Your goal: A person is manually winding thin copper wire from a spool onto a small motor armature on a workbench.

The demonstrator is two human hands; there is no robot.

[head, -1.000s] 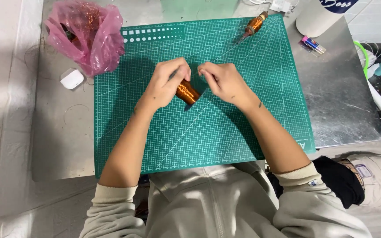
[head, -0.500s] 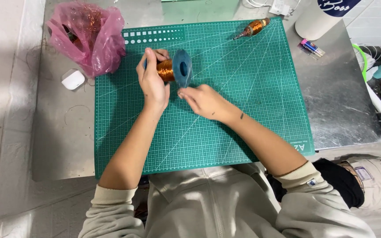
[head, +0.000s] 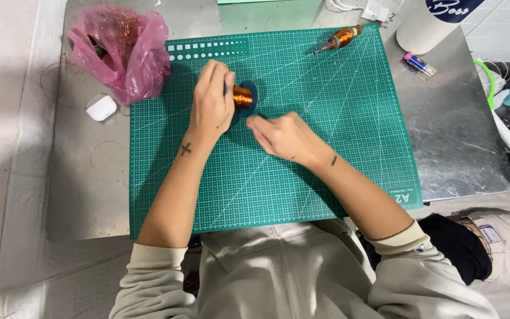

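We are working over the green cutting mat (head: 326,147) lying on the metal table (head: 455,142), a pink plastic bag (head: 122,50) sitting at its far-left corner. Our left hand (head: 212,106) is gripping the copper wire spool (head: 243,96) above the mat. Our right hand (head: 281,136) is pinching its fingertips together just beside the spool; whether it is holding wire, we cannot tell.

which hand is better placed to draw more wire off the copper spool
Right, probably. The left hand already grips the copper wire spool on the green cutting mat, steadying it. The right hand lies just below the spool, fingertips pinched and pointing toward it, holding nothing large.
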